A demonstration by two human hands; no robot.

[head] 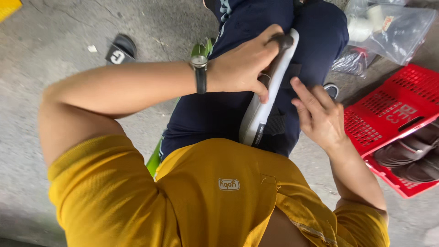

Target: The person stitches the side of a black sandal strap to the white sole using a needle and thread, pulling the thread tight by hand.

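While you sit over your lap, one clear plastic bag [397, 28] lies on the concrete at upper right, holding pale rounded items and a small orange-and-white label; a second, darker crumpled bag [351, 60] sits just below it. One red perforated crate [388, 107] stands at right with white painted markings on its wall, and inside it lie at least two dark shoes [414, 158], partly cut off by the frame edge. One black block with a white mark [120, 49] rests on the floor at upper left, and a yellow corner [8, 7] shows at the top left edge. Your yellow shirt carries one small white oval patch [228, 184] on the chest.

One shoe [270, 93], white-soled with a black strap and a small dark label near its heel, lies sole-up along your dark blue trouser leg [215, 110].

Your left hand [244, 64], with a black wristwatch [200, 68] on the wrist, is curled round the shoe's upper end, fingers closed over the sole edge and thumb tucked below. Your right hand [320, 114] is loosely spread, fingertips touching the shoe's side by the strap, gripping nothing.
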